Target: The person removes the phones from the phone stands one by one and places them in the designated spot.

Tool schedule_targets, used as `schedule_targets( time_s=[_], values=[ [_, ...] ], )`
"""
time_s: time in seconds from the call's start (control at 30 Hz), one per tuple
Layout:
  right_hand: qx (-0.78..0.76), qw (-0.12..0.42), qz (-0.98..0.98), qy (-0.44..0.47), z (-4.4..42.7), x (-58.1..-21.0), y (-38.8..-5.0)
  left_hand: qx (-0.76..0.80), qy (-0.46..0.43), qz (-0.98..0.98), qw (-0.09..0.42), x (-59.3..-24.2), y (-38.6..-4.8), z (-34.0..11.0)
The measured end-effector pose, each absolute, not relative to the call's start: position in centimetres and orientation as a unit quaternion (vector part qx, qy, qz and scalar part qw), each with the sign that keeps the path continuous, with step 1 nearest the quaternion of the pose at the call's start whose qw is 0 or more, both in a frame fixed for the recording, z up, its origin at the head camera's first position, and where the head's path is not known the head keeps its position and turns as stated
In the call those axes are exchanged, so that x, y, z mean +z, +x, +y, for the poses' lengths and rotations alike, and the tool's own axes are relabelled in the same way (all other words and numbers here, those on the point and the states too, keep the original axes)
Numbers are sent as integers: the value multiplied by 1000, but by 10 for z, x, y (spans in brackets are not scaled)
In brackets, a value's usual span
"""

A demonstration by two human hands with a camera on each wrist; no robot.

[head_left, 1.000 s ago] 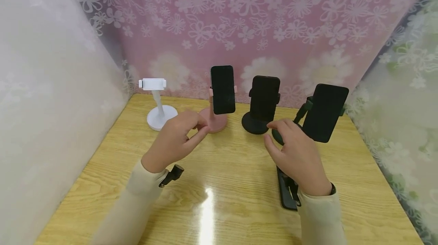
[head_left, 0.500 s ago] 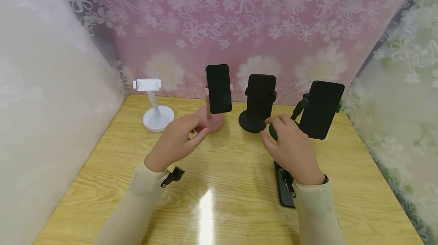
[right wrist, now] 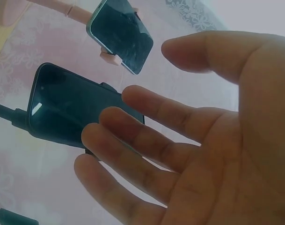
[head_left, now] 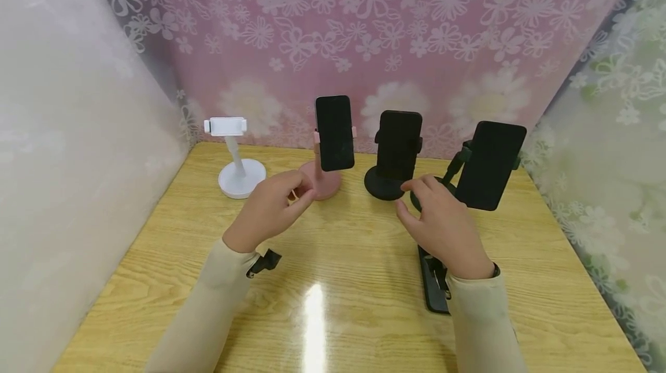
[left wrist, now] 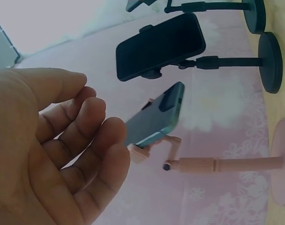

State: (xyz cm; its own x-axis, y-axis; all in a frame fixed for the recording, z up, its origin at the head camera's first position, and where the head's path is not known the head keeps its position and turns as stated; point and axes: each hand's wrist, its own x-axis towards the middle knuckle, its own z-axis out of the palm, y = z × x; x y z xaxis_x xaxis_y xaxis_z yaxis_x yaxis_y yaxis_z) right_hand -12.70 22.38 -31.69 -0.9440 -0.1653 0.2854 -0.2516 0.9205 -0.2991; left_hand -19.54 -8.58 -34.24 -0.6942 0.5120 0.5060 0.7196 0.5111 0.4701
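White stand (head_left: 236, 162) sits at ten o'clock on the wood table (head_left: 364, 327), and its clip (head_left: 226, 126) has no phone in it. Pink stand (head_left: 329, 185) is at twelve, black stand (head_left: 382, 185) at one, green stand (head_left: 457, 165) at two. Those three hold the left phone (head_left: 335, 133), the middle phone (head_left: 399, 144) and the right phone (head_left: 491, 166). They seem set in a row so the dark screens face the person. Clips pinch the phones by the sides, which likely keeps the screens easy to see, and the fat round feet look made to stop tipping. A flat black thing (head_left: 434, 301) lies at four o'clock (maybe a phone, but part of it is hidden).

The left hand (head_left: 267, 205) is at nine, near the pink stand's foot. Its fingers bend loosely, with the thumb close to the fingertips, and it holds nothing. The right hand (head_left: 443, 225) is at three. Its fingers are soft and a bit spread, with a wide gap to the thumb, and it holds nothing too. I can't tell if a fingertip touches the black stand.
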Motion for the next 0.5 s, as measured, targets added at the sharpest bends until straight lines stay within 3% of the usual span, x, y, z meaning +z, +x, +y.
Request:
schedule_targets(
  time_s=[0.13,0.5],
  values=[
    [167,118,-973,105,222,-316,-127,-381,-339,-853,115,-349,-205,-85],
    [190,101,-970,113,217,-318,-125,-641,-191,-740,-68,-375,-233,-78]
  ],
)
